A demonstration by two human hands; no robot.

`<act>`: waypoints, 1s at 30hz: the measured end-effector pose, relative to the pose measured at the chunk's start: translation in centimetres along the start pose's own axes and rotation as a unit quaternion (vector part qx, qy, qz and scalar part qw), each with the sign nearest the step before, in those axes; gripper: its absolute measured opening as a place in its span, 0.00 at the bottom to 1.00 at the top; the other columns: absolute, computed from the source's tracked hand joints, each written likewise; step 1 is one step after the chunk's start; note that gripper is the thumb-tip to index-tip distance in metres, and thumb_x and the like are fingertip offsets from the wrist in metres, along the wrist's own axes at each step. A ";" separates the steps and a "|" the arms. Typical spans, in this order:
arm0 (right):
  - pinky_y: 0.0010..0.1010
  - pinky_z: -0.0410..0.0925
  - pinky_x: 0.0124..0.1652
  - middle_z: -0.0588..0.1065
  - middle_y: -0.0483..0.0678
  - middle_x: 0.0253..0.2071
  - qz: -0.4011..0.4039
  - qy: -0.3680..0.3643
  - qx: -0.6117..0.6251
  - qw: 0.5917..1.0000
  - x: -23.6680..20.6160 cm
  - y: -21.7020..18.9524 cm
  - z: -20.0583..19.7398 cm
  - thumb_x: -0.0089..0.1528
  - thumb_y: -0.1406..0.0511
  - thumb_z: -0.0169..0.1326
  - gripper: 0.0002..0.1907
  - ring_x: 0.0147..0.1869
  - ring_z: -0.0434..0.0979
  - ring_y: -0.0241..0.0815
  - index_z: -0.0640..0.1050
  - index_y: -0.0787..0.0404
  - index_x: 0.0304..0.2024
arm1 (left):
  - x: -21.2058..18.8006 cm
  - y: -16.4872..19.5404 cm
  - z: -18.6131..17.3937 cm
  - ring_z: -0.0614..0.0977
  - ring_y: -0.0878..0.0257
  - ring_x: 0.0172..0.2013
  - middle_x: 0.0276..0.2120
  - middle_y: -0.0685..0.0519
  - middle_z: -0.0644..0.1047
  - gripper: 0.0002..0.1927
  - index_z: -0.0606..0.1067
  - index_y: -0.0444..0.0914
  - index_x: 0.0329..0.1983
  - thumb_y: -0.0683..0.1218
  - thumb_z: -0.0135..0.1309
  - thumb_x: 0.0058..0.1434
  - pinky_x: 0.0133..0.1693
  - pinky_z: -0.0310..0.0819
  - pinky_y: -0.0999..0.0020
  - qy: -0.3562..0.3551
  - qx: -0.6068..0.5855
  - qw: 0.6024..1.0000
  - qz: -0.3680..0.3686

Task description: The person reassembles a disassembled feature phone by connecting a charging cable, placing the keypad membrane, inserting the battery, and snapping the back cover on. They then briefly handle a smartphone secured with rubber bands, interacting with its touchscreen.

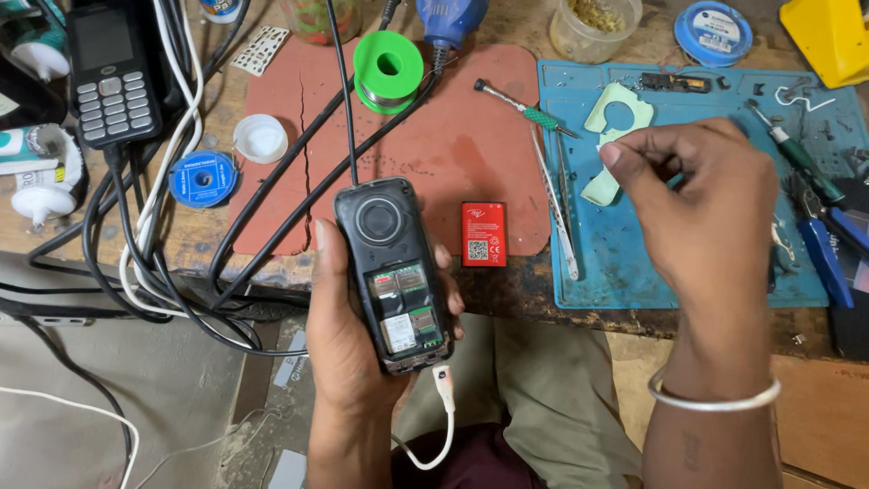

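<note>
Left hand (348,340) grips the open-backed phone (391,272) (white cable (444,412) plugged in) — right hand (697,204) loosely curled, empty, over the blue mat (615,263).

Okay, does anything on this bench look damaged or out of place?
Yes: the red mat has a long crack running down its left part. Also, the phone in the left hand has its back cover off, and the red battery lies beside it.

The open phone (391,272) is glossy black plastic, its bay showing bare metal and green board. The red mat (425,145) looks matt, rubbery and cracked — the blue mat (625,254) smoother. Tweezers (554,204) and bangle (713,398) are shiny metal — the bench edge (543,294) worn, rough wood.
</note>
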State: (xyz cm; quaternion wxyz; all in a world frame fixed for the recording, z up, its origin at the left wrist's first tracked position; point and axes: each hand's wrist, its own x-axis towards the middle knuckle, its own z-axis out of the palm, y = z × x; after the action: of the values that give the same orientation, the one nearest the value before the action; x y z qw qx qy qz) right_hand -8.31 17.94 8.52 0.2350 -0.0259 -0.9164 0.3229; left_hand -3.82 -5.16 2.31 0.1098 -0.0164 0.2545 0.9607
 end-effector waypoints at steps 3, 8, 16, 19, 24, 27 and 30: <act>0.28 0.67 0.38 0.75 0.50 0.36 -0.032 -0.059 0.078 0.995 -1.7 -2.8 -1.8 0.62 0.68 0.64 0.06 0.37 0.74 0.39 0.82 0.65 0.40 | 0.0 -0.6 0.1 0.83 0.54 0.29 0.39 0.41 0.79 0.29 0.70 0.33 0.56 0.61 0.33 0.73 0.26 0.80 0.61 0.024 0.022 0.999 -0.007; 0.27 0.71 0.42 0.75 0.46 0.41 -0.156 -0.210 0.124 0.957 -4.8 -5.1 -1.7 0.60 0.67 0.63 0.09 0.42 0.78 0.39 0.82 0.62 0.42 | -0.2 -1.2 0.3 0.82 0.55 0.35 0.42 0.39 0.79 0.19 0.67 0.37 0.56 0.54 0.36 0.75 0.35 0.80 0.60 0.023 0.076 0.996 0.037; 0.41 0.68 0.44 0.73 0.47 0.39 -0.248 -0.211 0.022 0.945 -5.2 -6.1 0.0 0.58 0.64 0.64 0.09 0.44 0.76 0.48 0.81 0.60 0.39 | -0.7 -2.2 0.4 0.78 0.61 0.47 0.46 0.46 0.77 0.22 0.68 0.32 0.59 0.50 0.41 0.67 0.50 0.74 0.66 -0.007 0.052 0.997 0.054; 0.38 0.68 0.42 0.73 0.46 0.38 -0.238 -0.196 0.037 0.951 -5.0 -6.3 0.1 0.57 0.65 0.65 0.10 0.42 0.76 0.47 0.82 0.59 0.39 | -0.8 -2.1 -0.2 0.74 0.62 0.46 0.47 0.48 0.73 0.31 0.65 0.32 0.66 0.40 0.45 0.56 0.48 0.70 0.69 -0.025 0.133 0.990 0.033; 0.26 0.71 0.41 0.76 0.45 0.39 -0.156 -0.182 0.122 0.963 -5.7 -5.4 0.7 0.56 0.65 0.68 0.13 0.42 0.80 0.38 0.80 0.60 0.42 | -1.4 -1.8 -0.5 0.74 0.66 0.50 0.51 0.51 0.72 0.34 0.58 0.34 0.70 0.34 0.50 0.59 0.52 0.71 0.69 -0.039 0.242 0.969 0.019; 0.25 0.72 0.47 0.77 0.45 0.41 0.037 -0.157 0.258 0.953 -6.6 -4.6 1.1 0.58 0.67 0.65 0.22 0.44 0.77 0.35 0.75 0.63 0.54 | -1.7 -1.5 -0.3 0.73 0.66 0.51 0.53 0.50 0.72 0.37 0.56 0.34 0.73 0.33 0.51 0.60 0.53 0.71 0.69 -0.062 0.267 0.961 0.016; 0.26 0.73 0.50 0.76 0.44 0.47 0.076 -0.208 0.378 0.899 -7.3 -3.8 1.2 0.59 0.67 0.63 0.32 0.49 0.78 0.33 0.68 0.63 0.64 | -2.0 -1.3 0.0 0.72 0.66 0.52 0.55 0.51 0.71 0.37 0.55 0.34 0.75 0.33 0.51 0.63 0.55 0.69 0.70 -0.079 0.285 0.955 0.025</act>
State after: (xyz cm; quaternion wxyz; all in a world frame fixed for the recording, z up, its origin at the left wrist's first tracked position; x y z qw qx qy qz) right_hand -1.97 12.79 7.04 0.0062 0.0634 -0.7484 0.6601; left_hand -1.58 -4.48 1.84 0.1052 0.0982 0.5086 0.8489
